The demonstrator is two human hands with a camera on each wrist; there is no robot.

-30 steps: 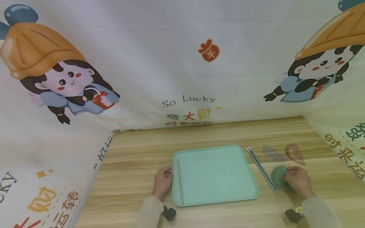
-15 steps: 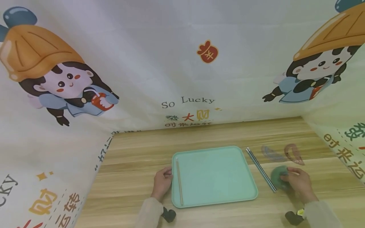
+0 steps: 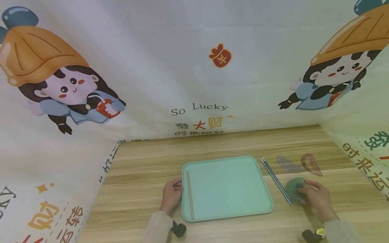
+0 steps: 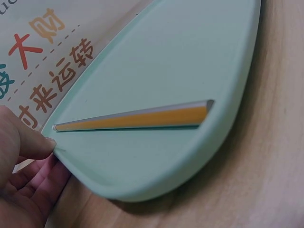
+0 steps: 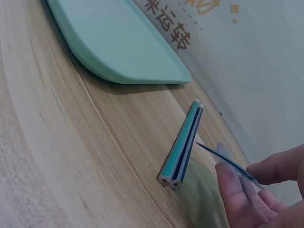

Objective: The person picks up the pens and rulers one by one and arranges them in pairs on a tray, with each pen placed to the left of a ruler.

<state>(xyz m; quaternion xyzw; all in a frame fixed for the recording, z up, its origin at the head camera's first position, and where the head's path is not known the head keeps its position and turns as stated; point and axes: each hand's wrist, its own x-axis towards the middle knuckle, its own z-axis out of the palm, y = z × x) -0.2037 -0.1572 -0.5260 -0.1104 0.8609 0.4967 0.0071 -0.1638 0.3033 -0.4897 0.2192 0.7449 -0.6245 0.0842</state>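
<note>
My left hand (image 3: 172, 196) grips the left rim of a mint-green tray (image 3: 231, 185). In the left wrist view the thumb lies at the rim and the other fingers curl below it. An orange-and-silver striped pencil (image 4: 137, 116) lies in the tray along its left side. To the right of the tray, my right hand (image 3: 317, 197) pinches a thin, see-through green plate (image 3: 294, 189) with a rounded outline, which looks like a protractor. In the right wrist view the plate (image 5: 225, 159) shows edge-on between thumb and fingers, above the table, casting a green shadow.
Two pencils (image 5: 180, 147), one teal-striped and one dark blue-striped, lie side by side between tray and right hand. Behind that hand lie a clear bluish protractor (image 3: 288, 164) and a pinkish one (image 3: 312, 164). A printed cloth (image 3: 146, 74) walls the wooden table (image 3: 136, 162).
The head view has shifted slightly. My left hand stays at the tray rim, and my right hand keeps its pinch on the green plate, nearly in place.
</note>
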